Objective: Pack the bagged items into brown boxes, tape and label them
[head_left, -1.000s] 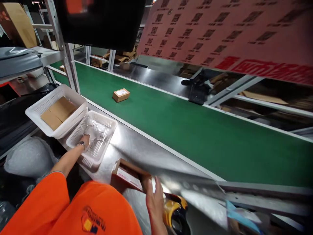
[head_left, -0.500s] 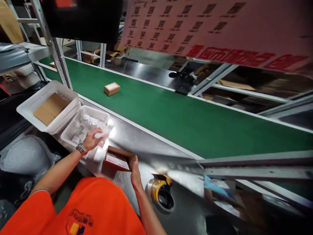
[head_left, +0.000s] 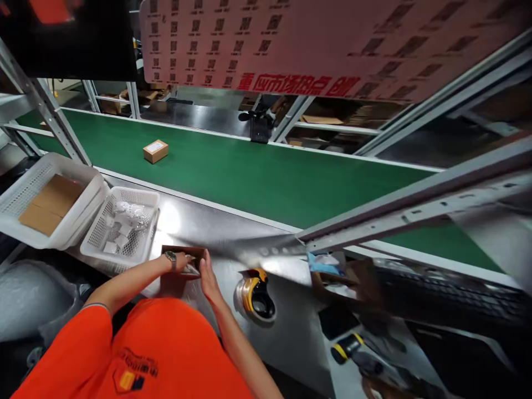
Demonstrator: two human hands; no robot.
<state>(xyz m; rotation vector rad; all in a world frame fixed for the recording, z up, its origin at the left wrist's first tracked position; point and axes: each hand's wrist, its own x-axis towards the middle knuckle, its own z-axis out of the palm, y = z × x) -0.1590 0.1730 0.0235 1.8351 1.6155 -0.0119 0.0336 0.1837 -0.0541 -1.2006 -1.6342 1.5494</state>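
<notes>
An open brown box [head_left: 177, 250] stands on the steel bench [head_left: 199, 221] right in front of me. My left hand [head_left: 183, 260], with a watch on the wrist, reaches into the box, fingers closed on a small clear packet [head_left: 190, 269]. My right hand [head_left: 209, 277] grips the box's right side. Just left of the box, a white basket [head_left: 137, 193] holds several more clear packets.
A larger white basket [head_left: 62, 163] with flat cardboard sits at far left. A yellow tape dispenser [head_left: 254, 291] lies right of the box. A small sealed carton [head_left: 155, 151] rides the green belt [head_left: 249, 177]. A slanted metal bar [head_left: 415, 205] and a keyboard [head_left: 457, 293] are at right.
My left hand left the packet basket with a clear packet and came to the brown box. My right hand stayed on the box's side. The view swung right.
</notes>
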